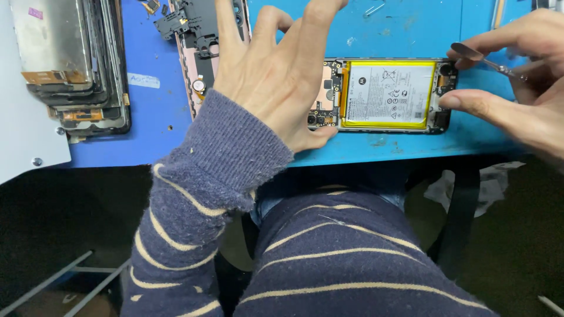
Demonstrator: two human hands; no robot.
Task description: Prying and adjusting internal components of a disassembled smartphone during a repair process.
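Opened phone (pixel 382 97) lies on blue mat (pixel 158 117), long axis left-right, between hands. Left hand (pixel 276 76) splayed, empty, pressing left end. Right hand (pixel 517 88) pinches metal pry tool (pixel 479 58) at right end, nearer battery (pixel 390 94).

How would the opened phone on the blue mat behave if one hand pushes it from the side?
The opened phone lies flat and thin, so it would probably slide on the blue mat rather than tip or roll. Its exposed boards and yellow-edged battery look fragile, so pressing there seems risky. The left hand covers one end and the right hand touches the other, likely steadying it.
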